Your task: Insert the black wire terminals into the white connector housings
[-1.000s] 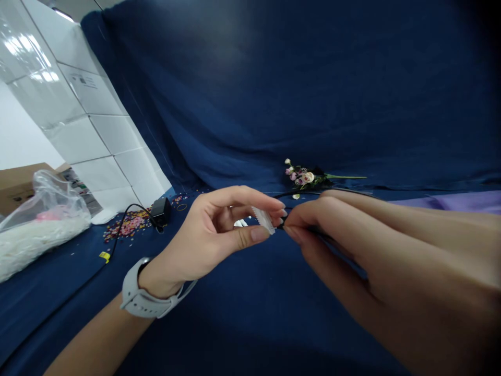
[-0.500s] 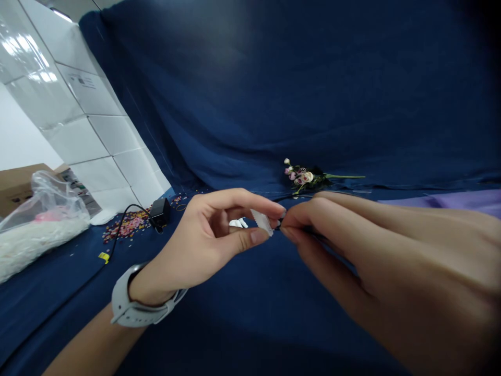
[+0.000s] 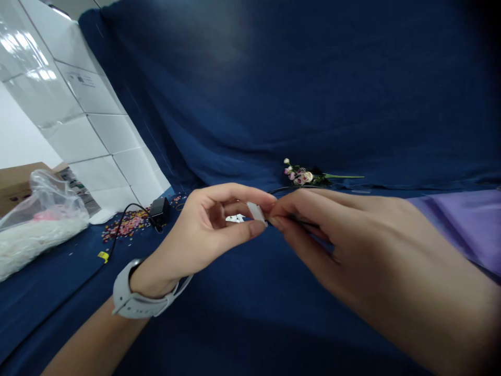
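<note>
My left hand (image 3: 211, 227), with a pale grey watch (image 3: 143, 300) on the wrist, pinches a small white strip with a jagged edge (image 3: 256, 213) between thumb and index finger. Touching its fingertips from the right, my right hand (image 3: 332, 235) is closed in a pinch on a thin dark cable (image 3: 307, 223), most of it hidden by the fingers. Just where the fingertips meet, the join between strip and cable is covered. Behind my left fingers lie small white pieces (image 3: 235, 218), partly hidden.
Artificial flowers (image 3: 303, 176) lie at the back of the blue cloth. To the left are a black adapter (image 3: 159, 210) with its cable, scattered confetti (image 3: 131, 223), a clear plastic bag (image 3: 47, 224) and white boxes (image 3: 102, 136). Purple material (image 3: 465, 219) is at the right.
Both hands have shifted slightly left together, still pinching. More of the purple material shows behind my right hand.
</note>
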Motion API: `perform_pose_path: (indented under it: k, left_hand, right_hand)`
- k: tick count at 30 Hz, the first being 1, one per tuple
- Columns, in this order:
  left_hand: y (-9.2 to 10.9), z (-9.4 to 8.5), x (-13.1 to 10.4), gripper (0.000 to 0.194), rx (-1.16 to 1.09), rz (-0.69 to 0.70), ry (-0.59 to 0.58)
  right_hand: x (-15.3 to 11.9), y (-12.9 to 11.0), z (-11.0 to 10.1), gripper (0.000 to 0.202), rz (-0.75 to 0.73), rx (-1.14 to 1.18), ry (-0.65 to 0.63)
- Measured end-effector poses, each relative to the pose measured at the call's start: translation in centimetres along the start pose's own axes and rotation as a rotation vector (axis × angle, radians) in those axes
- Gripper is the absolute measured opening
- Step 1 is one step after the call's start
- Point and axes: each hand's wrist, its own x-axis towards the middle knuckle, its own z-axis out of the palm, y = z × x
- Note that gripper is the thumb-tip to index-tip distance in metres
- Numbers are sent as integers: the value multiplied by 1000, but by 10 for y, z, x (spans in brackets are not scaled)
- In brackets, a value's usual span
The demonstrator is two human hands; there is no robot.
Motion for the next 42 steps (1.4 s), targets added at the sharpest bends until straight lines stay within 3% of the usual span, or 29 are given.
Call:
perform_pose_path:
  k: [2, 5, 7, 10, 14, 18, 20, 23, 31, 37, 42]
  left_hand:
    - [-2, -4, 3, 22, -9, -55, -2]
    - [-5, -11, 9, 21, -11, -183, 10]
    - [-5, -17, 12, 21, -1, -287, 33]
    - [-2, -27, 15, 20, 69, -390, 87]
    - [5, -41, 15, 20, 127, -465, 130]
    - [11, -50, 15, 23, 157, -491, 159]
    - [12, -51, 15, 22, 151, -489, 161]
    - [11, -50, 15, 22, 151, -498, 151]
    - [12, -48, 14, 22, 188, -507, 148]
    - [8, -50, 15, 22, 165, -509, 118]
    - [6, -50, 15, 25, 155, -519, 110]
  right_hand:
    - [7, 6, -1, 17, -40, 44, -49]
    - [19, 25, -5, 14, 98, 248, -214]
    - [25, 46, -8, 24, 194, 327, -303]
    - [29, 84, 1, 30, 309, 237, -320]
    - [17, 125, 47, 24, 278, 155, -502]
    - [-6, 147, 106, 25, 288, 69, -634]
    - [-15, 152, 125, 25, 311, 18, -641]
    - [-21, 154, 135, 23, 345, -14, -635]
    - [-15, 151, 131, 25, 500, 28, -610]
    - [-5, 155, 119, 25, 539, 33, -533]
    - [-8, 154, 123, 25, 581, 14, -548]
